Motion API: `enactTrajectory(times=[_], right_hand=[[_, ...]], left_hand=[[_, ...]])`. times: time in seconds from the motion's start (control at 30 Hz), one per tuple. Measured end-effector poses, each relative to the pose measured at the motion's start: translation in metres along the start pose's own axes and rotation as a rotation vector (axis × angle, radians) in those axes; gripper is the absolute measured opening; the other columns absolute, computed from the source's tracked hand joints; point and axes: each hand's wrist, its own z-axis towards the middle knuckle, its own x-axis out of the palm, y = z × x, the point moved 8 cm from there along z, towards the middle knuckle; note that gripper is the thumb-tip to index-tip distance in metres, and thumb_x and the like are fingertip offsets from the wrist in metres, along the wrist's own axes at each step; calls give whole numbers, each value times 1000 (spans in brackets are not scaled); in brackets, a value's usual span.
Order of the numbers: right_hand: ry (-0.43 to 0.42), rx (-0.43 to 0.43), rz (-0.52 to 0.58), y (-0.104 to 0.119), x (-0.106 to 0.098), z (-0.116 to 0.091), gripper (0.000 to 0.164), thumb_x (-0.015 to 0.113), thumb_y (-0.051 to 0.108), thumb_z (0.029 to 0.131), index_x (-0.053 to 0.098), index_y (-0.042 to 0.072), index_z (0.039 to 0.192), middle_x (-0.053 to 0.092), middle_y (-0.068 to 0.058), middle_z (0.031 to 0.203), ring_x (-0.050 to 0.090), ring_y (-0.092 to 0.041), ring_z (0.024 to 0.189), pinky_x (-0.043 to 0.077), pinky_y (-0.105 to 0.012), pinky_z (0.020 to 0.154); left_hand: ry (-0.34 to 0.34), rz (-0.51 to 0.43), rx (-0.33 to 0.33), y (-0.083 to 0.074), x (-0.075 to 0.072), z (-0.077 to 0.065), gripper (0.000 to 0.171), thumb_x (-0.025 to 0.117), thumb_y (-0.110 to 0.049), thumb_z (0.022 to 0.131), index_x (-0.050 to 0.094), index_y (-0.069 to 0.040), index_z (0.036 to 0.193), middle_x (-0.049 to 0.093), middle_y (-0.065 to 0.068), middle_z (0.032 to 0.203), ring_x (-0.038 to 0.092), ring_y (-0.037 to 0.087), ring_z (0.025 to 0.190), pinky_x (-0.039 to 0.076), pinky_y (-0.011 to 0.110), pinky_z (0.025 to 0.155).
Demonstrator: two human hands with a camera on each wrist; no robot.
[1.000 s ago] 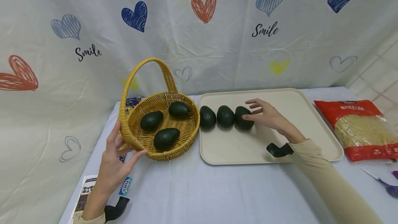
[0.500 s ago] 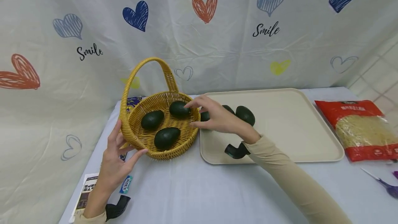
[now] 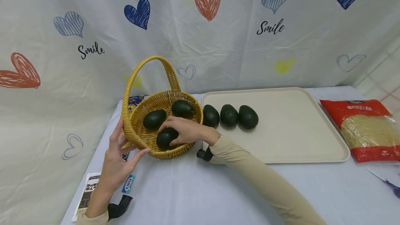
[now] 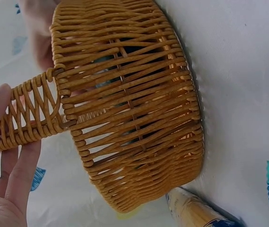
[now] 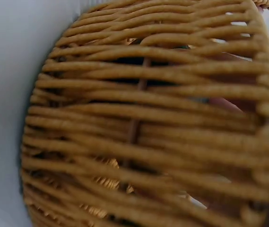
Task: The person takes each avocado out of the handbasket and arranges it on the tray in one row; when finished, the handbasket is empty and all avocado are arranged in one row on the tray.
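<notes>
R hand (image 3: 186,130) (nearer) has fingers curled round a dark green, egg-shaped avocado (image 3: 166,139), just left of its palm, in the round yellow wicker basket (image 3: 170,154), left-centre of frame. Avocado's long way: can't tell, part hid. L hand (image 3: 118,162) pinches basket's handle (image 3: 126,111).

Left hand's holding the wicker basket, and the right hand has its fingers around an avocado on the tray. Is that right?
Not quite: the avocado in the right hand's fingers is inside the wicker basket, not on the tray. The head view shows this. The left hand does hold the basket.
</notes>
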Motion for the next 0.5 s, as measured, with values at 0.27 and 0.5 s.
enactTrajectory(times=[0.27,0.5], right_hand=[[47,41,-72,1,8,5,56,85,19,91,62,14,142,56,-7,145,52,-23,136,43,-36,118],[18,42,-227,6,-1,3,54,85,21,91,66,20,141,58,-4,144,52,-25,135,49,-44,110]], left_hand=[[2,13,-22,0,0,-1,103,66,-54,92,15,-1,164,63,29,136,57,-11,116,56,11,87],[0,16,-25,0,0,-1,103,66,-55,92,14,-1,164,63,30,136,55,-12,117,56,10,87]])
